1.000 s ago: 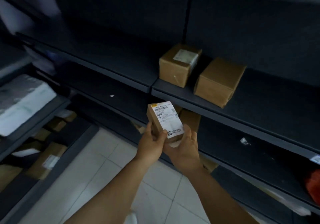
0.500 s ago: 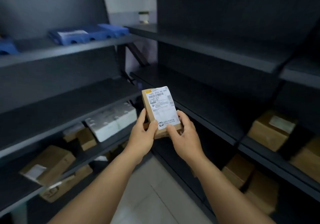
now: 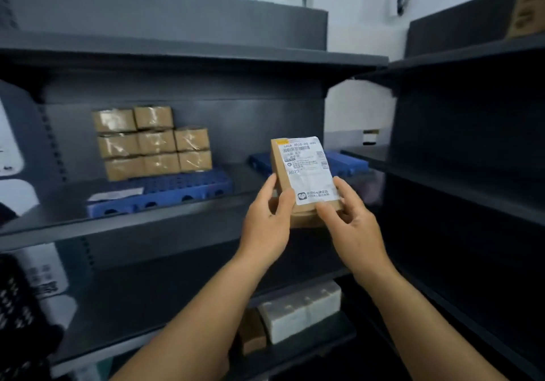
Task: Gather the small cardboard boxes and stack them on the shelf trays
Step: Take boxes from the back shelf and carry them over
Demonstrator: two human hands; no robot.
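— What was on the shelf [image 3: 124,221] at your left?

— A stack [image 3: 153,141] of taped boxes stood on the left tray [image 3: 165,192], packed tight against each other and toward the tray's back, I'd judge so that more could go in front. A slip of paper [image 3: 116,196] lay on the tray's near left corner.

— And the box [image 3: 300,174]?

— I held it upright in the air, in front of the shelf and nearer the right tray [image 3: 345,162], label [image 3: 306,171] facing me, probably so I could read it before placing it.

— How were your fingers?

— My left hand [image 3: 267,224] pinched the box's lower left edge, thumb on the front, fingers curled behind. My right hand [image 3: 354,227] gripped the lower right corner, thumb pressed on the label's bottom edge, fingers wrapped loosely round the side. Neither hand was spread.
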